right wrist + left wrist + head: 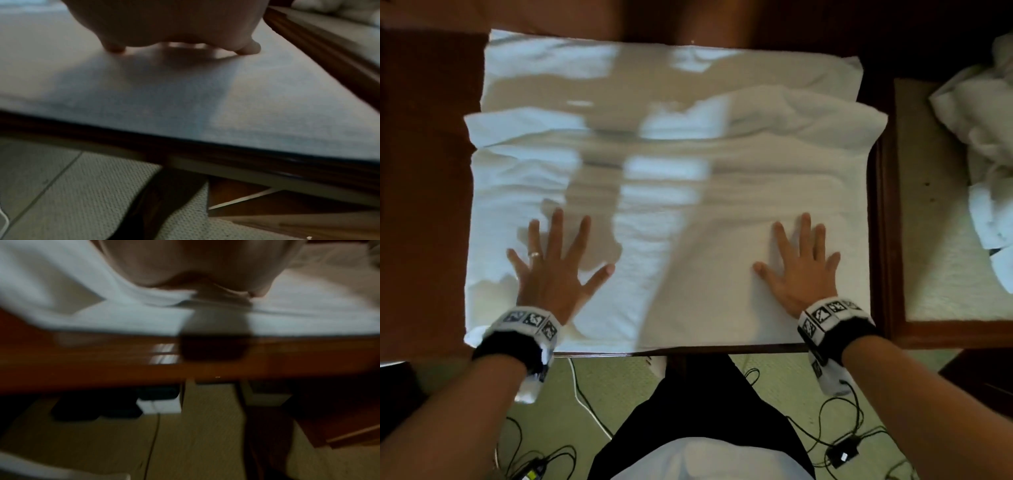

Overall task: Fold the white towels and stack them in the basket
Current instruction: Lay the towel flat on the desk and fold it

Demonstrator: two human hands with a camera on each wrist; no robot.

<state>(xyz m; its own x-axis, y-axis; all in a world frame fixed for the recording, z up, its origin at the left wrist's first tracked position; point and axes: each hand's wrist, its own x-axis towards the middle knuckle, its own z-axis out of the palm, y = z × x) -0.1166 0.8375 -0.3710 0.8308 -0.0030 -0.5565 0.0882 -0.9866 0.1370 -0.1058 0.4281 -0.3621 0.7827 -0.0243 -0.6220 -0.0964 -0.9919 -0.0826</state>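
Observation:
A large white towel (671,192) lies spread over the brown wooden table (428,171), its far part folded toward me with a rumpled edge across the middle. My left hand (554,260) lies flat on the near left part with fingers spread, a ring on one finger. My right hand (799,263) lies flat on the near right part, fingers also spread. The left wrist view shows my palm (185,264) on the towel (61,280) by the table edge (123,366). The right wrist view shows the right hand (180,24) pressing on the towel (185,100).
A heap of crumpled white towels (983,147) lies on a second surface (935,260) to the right, framed in wood. Below the table edge are green carpet (619,387), cables (835,418) and my dark trousers. No basket is in view.

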